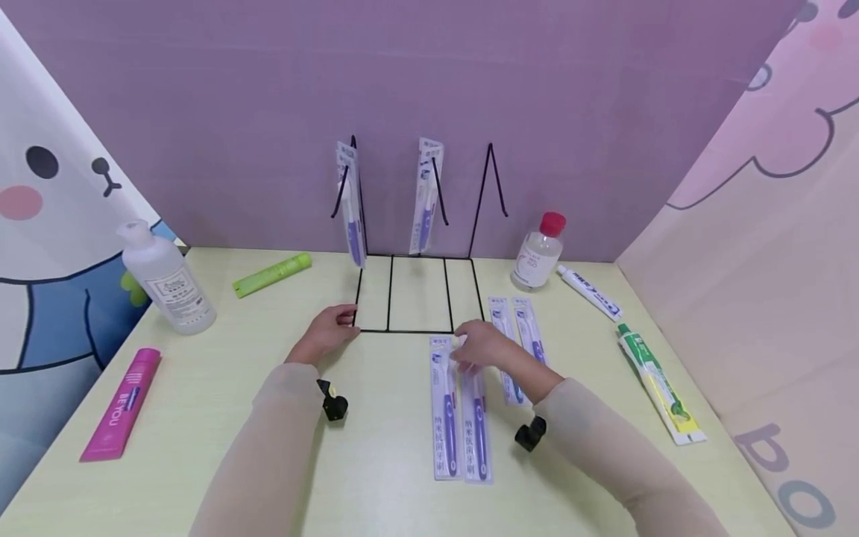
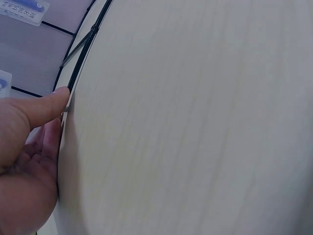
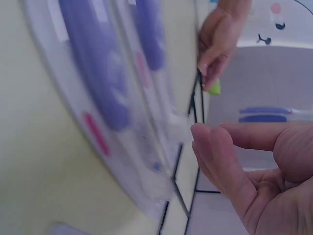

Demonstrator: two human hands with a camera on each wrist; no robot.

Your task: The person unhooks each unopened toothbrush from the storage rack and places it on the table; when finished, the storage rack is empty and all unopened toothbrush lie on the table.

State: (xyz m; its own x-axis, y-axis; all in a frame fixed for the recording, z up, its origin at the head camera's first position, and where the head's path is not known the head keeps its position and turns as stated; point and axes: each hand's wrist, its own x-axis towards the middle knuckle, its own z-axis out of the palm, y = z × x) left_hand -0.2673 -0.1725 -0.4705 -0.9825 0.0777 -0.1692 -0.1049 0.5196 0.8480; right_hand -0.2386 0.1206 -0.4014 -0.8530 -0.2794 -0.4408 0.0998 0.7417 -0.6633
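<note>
A black wire display rack stands against the back, one packaged toothbrush on its left hook and another packaged toothbrush on its middle hook. My left hand holds the rack's front left corner, the thumb on the wire. Near the front right corner, my right hand hovers over the top of a packaged purple toothbrush. Its fingertips come close to that package's end; contact is unclear through the blur. Another packaged purple toothbrush lies alongside to the left.
Two more packaged toothbrushes lie beyond the right forearm. A red-capped bottle, white tube and green-yellow tube are at right. At left are a pump bottle, green tube and pink tube.
</note>
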